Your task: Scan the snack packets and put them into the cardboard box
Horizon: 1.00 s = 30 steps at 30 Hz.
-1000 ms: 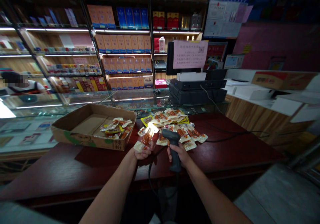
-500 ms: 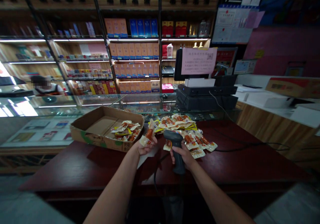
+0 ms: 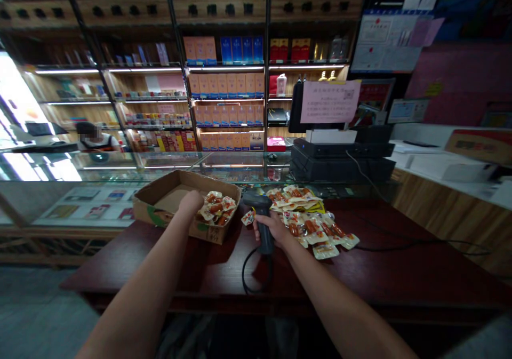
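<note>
My left hand is curled closed above the inside of a cardboard box, close to its front wall, with no packet visible in it. Beside it, a cluster of orange-and-white snack packets lies in the box's right corner. My right hand grips a dark grey handheld barcode scanner. One small packet sits just left of the scanner's head, at my fingers. A larger pile of similar packets lies on the counter to the right of that hand.
The dark red counter carries the box and pile, with the scanner's black cable looping over it. Behind stand a glass display case, a black till and stocked shelves. A person stands beyond the case at left.
My left hand has moved forward over the box and no longer shows a packet. More packets show in the box. The scanner stays in my right hand, and the view has shifted slightly.
</note>
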Motion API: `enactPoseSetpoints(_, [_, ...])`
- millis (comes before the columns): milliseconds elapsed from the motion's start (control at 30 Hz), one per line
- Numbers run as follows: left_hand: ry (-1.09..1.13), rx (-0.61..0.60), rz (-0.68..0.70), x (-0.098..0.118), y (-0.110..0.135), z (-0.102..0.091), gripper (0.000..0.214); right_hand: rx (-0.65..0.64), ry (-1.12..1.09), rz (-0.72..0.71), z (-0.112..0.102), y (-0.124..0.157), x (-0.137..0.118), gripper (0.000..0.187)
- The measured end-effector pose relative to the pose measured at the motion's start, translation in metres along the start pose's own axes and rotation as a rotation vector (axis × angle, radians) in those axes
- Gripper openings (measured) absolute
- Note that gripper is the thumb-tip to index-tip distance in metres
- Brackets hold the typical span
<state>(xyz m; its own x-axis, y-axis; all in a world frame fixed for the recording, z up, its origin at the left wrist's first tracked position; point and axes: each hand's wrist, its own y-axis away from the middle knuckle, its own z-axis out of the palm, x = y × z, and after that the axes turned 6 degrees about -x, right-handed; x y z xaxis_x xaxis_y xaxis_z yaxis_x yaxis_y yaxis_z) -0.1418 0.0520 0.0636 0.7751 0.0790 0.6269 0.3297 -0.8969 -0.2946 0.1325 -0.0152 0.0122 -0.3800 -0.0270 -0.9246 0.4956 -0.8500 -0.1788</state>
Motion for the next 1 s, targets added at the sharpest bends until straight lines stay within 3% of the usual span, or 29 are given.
enactPoseSetpoints(67, [-0.13, 0.036, 0.032, 0.009, 0.011, 0.005, 0.011, 0.013, -0.01, 0.016, 0.001, 0.001, 0.002, 0.025])
enactPoseSetpoints(167, [-0.185, 0.047, 0.235, 0.035, 0.036, 0.025, 0.022, 0.052, -0.004, 0.02, -0.006, 0.006, 0.004, 0.025])
enactPoseSetpoints(300, [-0.061, -0.174, 0.409, 0.064, 0.073, 0.075, 0.023, 0.122, -0.043, -0.016, -0.028, 0.021, 0.005, 0.029])
enactPoseSetpoints(400, [-0.056, -0.277, 0.428, 0.062, 0.087, 0.119, 0.03, 0.203, -0.067, -0.061, -0.047, 0.042, 0.006, 0.028])
enactPoseSetpoints(567, [-0.063, -0.283, 0.363, 0.035, 0.084, 0.172, 0.053, 0.357, -0.11, -0.119, -0.072, 0.074, 0.018, 0.025])
enactPoseSetpoints(667, [-0.057, -0.309, 0.372, 0.025, 0.081, 0.181, 0.043, 0.419, -0.136, -0.121, -0.079, 0.079, 0.028, 0.027])
enactPoseSetpoints(767, [0.012, -0.28, 0.389, 0.022, 0.082, 0.178, 0.035, 0.418, -0.121, -0.104, -0.081, 0.077, 0.033, 0.028])
enactPoseSetpoints(867, [0.236, -0.281, 0.371, 0.018, 0.086, 0.171, 0.025, 0.393, -0.106, -0.1, -0.081, 0.076, 0.035, 0.027])
enactPoseSetpoints(1000, [0.625, -0.197, 0.198, 0.011, 0.086, 0.164, 0.033, 0.385, -0.117, -0.128, -0.079, 0.079, 0.033, 0.027])
